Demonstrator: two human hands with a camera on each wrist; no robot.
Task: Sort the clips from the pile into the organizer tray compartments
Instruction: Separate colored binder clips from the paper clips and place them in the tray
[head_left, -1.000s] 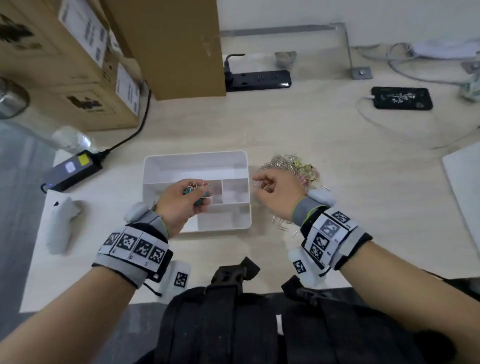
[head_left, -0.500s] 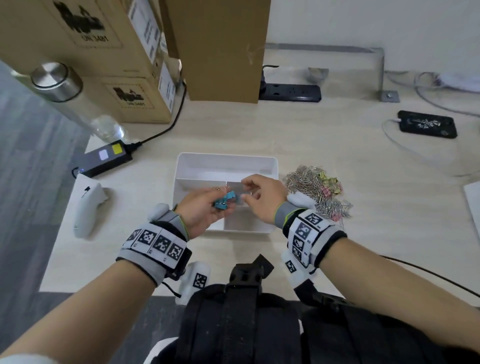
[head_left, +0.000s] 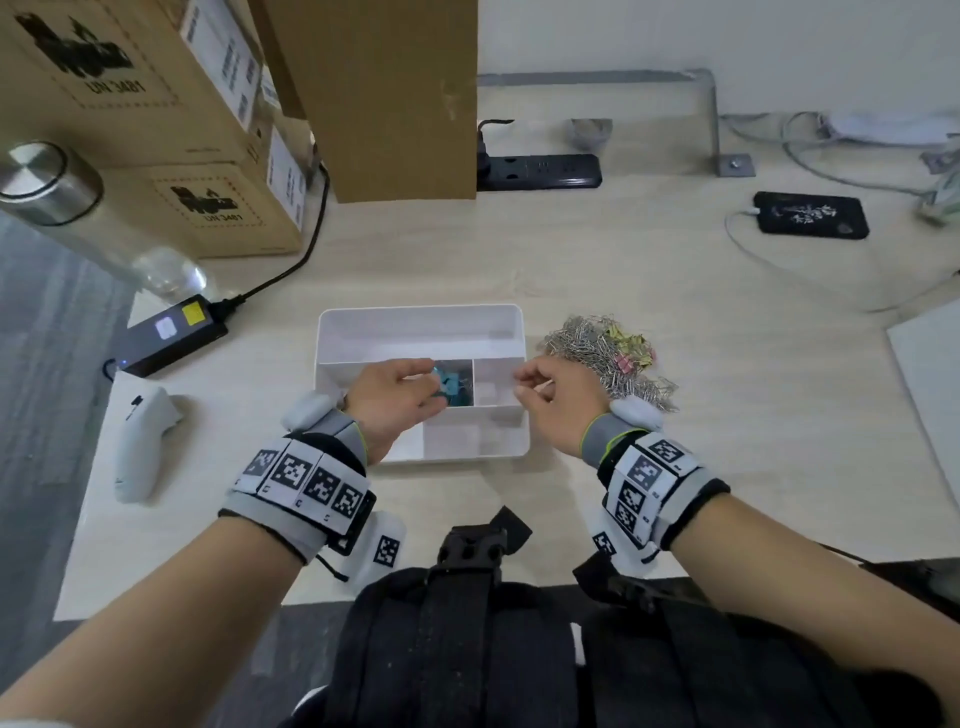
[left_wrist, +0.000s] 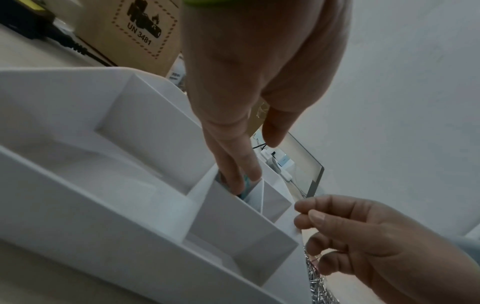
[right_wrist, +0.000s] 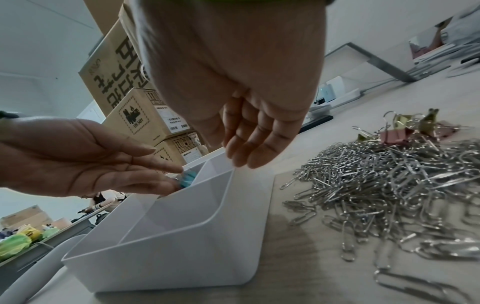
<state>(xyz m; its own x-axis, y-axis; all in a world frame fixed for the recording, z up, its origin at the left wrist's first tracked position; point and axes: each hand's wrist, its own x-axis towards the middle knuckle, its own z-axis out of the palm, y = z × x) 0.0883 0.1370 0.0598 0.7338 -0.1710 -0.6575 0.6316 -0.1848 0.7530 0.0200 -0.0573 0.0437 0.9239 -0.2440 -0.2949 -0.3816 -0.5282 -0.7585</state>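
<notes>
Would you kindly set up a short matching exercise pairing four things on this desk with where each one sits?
Things:
1. blue clips
2. paper clip pile
3. power strip
4. white controller

Places:
A. left of the tray
B. right of the tray
C. in a middle tray compartment
D. far edge of the desk, by the tall box

Pairs: 1-C, 2-B, 3-D, 4-A
</notes>
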